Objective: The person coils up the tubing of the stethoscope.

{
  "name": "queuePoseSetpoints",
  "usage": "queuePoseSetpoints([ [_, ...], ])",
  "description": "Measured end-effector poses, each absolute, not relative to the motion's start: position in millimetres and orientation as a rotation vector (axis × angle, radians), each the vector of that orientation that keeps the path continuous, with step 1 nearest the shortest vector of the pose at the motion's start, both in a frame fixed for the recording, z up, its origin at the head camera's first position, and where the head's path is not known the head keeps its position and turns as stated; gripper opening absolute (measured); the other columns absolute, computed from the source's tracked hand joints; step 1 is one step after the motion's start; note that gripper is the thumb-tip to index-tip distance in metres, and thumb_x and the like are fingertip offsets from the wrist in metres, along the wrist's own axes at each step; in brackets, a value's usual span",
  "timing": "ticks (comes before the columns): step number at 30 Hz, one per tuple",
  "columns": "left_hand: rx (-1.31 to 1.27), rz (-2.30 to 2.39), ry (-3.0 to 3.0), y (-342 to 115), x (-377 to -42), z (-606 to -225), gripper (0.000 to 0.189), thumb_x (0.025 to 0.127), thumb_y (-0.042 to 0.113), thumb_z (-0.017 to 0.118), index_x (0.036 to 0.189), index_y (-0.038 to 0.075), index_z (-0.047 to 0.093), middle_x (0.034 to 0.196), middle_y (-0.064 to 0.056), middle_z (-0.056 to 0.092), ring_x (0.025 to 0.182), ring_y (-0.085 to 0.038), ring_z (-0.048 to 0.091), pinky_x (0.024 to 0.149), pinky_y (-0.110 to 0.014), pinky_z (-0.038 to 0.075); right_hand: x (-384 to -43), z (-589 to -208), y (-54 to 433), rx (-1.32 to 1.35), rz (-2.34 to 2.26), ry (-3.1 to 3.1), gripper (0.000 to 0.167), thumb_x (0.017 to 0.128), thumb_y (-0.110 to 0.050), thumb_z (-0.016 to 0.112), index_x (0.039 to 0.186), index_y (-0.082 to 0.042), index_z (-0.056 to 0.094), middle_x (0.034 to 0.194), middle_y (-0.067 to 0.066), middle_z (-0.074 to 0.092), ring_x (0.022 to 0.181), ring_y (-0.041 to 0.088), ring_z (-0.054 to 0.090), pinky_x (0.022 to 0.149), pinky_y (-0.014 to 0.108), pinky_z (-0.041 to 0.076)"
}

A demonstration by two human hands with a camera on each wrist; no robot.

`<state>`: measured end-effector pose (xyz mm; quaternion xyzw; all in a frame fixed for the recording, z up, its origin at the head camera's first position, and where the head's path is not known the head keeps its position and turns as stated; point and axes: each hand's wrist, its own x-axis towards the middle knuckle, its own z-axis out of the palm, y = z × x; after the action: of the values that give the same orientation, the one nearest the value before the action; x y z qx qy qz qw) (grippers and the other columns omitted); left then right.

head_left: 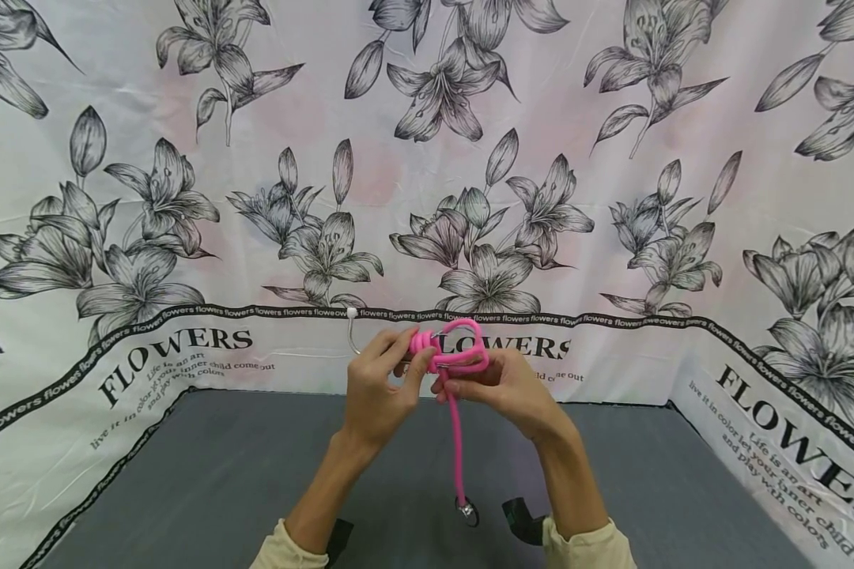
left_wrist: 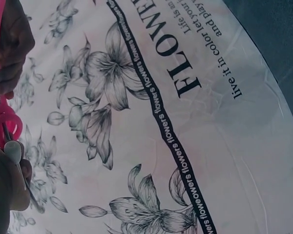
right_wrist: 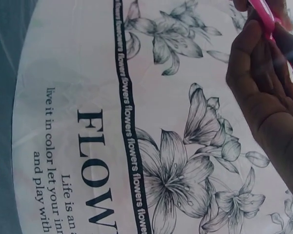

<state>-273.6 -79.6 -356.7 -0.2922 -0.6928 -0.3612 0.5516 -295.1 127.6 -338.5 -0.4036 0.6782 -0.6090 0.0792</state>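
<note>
A bright pink cord [head_left: 458, 442] is held up in front of the back wall by both hands. Its upper part is wound into a tight coil [head_left: 421, 343] with a loop [head_left: 470, 325] standing to the right. The left hand [head_left: 384, 383] pinches the coil between thumb and fingers. By its fingertips a curved metal wire hook [left_wrist: 13, 152] with a white tip sticks out. Below the loop, the right hand [head_left: 505, 391] pinches the cord. One cord end hangs straight down, carrying a metal fitting with a dark ring [head_left: 467, 512]. Fingers partly hide how the cord crosses the metal.
A dark grey table [head_left: 242, 458] lies beneath the hands. White cloth printed with flowers and lettering [head_left: 313, 237] stands at the back and sides. Black wrist-camera parts [head_left: 523, 521] show near the sleeves.
</note>
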Motion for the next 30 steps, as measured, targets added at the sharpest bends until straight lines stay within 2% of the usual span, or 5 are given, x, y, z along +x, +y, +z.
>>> queuePoseSetpoints([
  [6,-0.605,-0.816,-1.638,-83.4,-276.5,-356.9,0.028,0.091,0.008,0.08,0.112,-0.009,0.076,0.083,-0.011,0.067,0.062,-0.017,0.052,0.056,-0.019,0.04,-293.3,-338.8,118.0,-1.088,-1.756,2.062,0.028,0.097,-0.008,0.072,0.117,0.011,0.071,0.098,0.014,0.082,0.087,0.018,0.08,0.088,0.036,0.064],
  [13,-0.531,-0.703,-1.655,-90.3,-279.1,-356.1,0.031,0.09,0.011,0.081,0.112,-0.009,0.076,0.079,-0.01,0.064,0.061,-0.018,0.051,0.054,-0.022,0.04,-287.5,-337.6,113.5,-1.186,-1.588,2.135,0.025,0.092,-0.007,0.078,0.114,0.005,0.074,0.104,0.029,0.077,0.089,0.015,0.079,0.084,0.032,0.064],
  [22,-0.539,-0.491,-1.692,-91.1,-277.8,-357.1,0.034,0.089,0.015,0.083,0.113,-0.008,0.076,0.084,-0.011,0.068,0.063,-0.021,0.062,0.057,-0.03,0.052,-275.4,-331.9,112.5,-1.327,-1.372,2.418,0.01,0.092,-0.006,0.076,0.099,0.001,0.074,0.085,0.014,0.077,0.074,0.006,0.071,0.072,0.026,0.06],
  [25,-0.558,-0.44,-1.705,-89.6,-275.9,-355.5,0.035,0.091,0.018,0.081,0.114,-0.007,0.076,0.084,-0.011,0.068,0.062,-0.021,0.06,0.056,-0.03,0.051,-267.1,-326.9,114.0,-1.478,-1.253,2.584,0.003,0.091,-0.003,0.074,0.093,-0.004,0.073,0.081,0.006,0.074,0.071,0.002,0.066,0.069,0.024,0.058],
  [30,-0.61,-0.344,-1.73,-85.5,-272.3,-353.3,0.035,0.096,0.024,0.077,0.113,-0.007,0.077,0.082,-0.01,0.065,0.058,-0.02,0.054,0.053,-0.028,0.046,-252.8,-321.1,117.3,-1.64,-1.076,2.9,0.01,0.091,0.004,0.07,0.095,-0.005,0.074,0.084,0.003,0.072,0.07,0.001,0.057,0.066,0.022,0.056],
])
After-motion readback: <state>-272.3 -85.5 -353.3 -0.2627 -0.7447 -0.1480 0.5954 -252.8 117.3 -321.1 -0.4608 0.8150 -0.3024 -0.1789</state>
